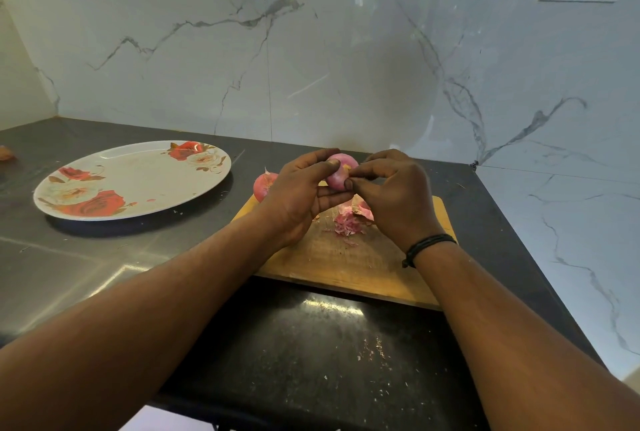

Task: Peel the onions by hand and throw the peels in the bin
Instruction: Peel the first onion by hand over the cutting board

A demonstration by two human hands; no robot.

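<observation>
- The left hand [294, 195] holds a pink onion [339, 172] in the middle of the frame, above the far edge of a wooden cutting board [349, 264]; its grip is curled round the onion, thumb on top and fingers beneath.
- The right hand [394, 195] has its grip closed, thumb and fingertips pinching at the right side of this onion.
- A second onion [264, 184], unpeeled, lies just left of the left hand.
- Loose pink peels [349, 221] lie on the board below the hands.
- A flowered plate [133, 179] sits on the dark counter [69, 264] at left.
- A black wristband [427, 245] circles the right wrist.
</observation>
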